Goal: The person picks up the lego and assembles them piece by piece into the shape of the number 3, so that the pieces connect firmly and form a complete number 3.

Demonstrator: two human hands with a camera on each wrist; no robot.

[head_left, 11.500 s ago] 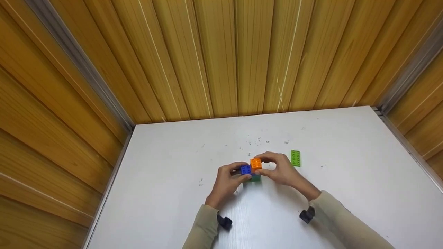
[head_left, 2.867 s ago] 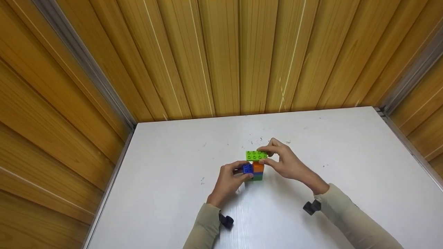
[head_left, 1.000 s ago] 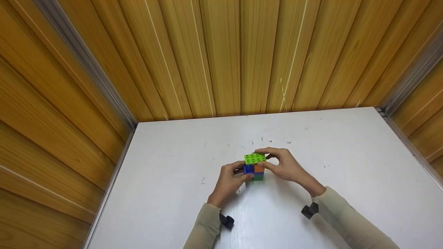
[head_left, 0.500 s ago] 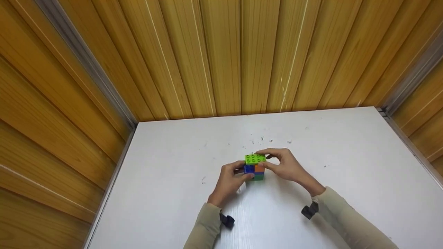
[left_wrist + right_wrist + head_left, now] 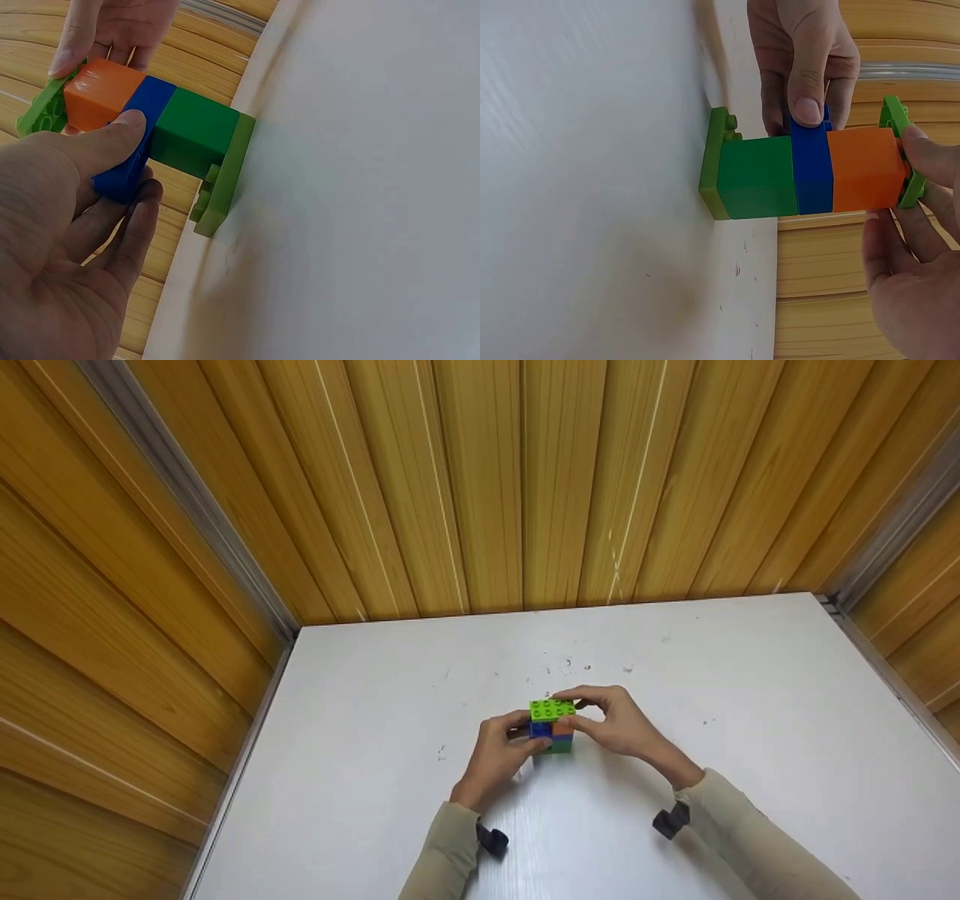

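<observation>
A stack of toy building bricks stands upright on the table. It has an olive-green plate (image 5: pixel 231 176) at the bottom, a green brick (image 5: pixel 757 178), a blue plate (image 5: pixel 812 169), and an orange brick (image 5: pixel 866 171). The blue plate juts out leftward, and my left hand (image 5: pixel 495 754) pinches that end between thumb and fingers. My right hand (image 5: pixel 619 724) holds the right end of a lime-green plate (image 5: pixel 551 709), studs up, on top of the orange brick. Orange studs show between the two in the right wrist view. The plate's left half overhangs the blue plate.
The white table (image 5: pixel 360 720) carries scattered dark marks behind the stack. Wood-patterned panels (image 5: pixel 487 487) rise along its back and sides. Black wrist cameras sit on both sleeves, the left one (image 5: pixel 493 840) close to the tabletop.
Earlier, my right hand set the orange brick on the blue plate. It then brought the lime-green plate from the table's right onto the stack. During the last second, both hands stay nearly still.
</observation>
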